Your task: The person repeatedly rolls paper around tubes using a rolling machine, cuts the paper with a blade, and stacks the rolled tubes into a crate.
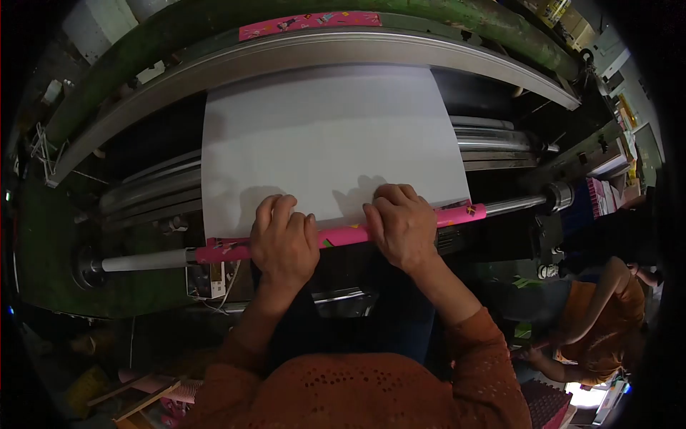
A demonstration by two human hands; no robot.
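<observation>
A wide sheet, its plain white side up [329, 136], comes down from under a metal crossbar toward me. Its near edge meets a narrow roll of pink printed paper [343, 235] on a horizontal shaft [511, 206]. My left hand [284, 243] is closed over the left part of the pink roll, fingers curled at the sheet's edge. Right of the middle, my right hand [404, 227] grips the roll the same way, thumb toward the left. The fingertips of both hands are partly hidden against the paper.
A curved-looking metal crossbar [314, 51] spans the machine, with pink printed paper [311, 23] behind it. Metal rollers [493, 136] lie beyond the shaft. A round shaft holder [559, 196] stands at right, another [88, 267] at left. Another person in an orange top [607, 322] is at right.
</observation>
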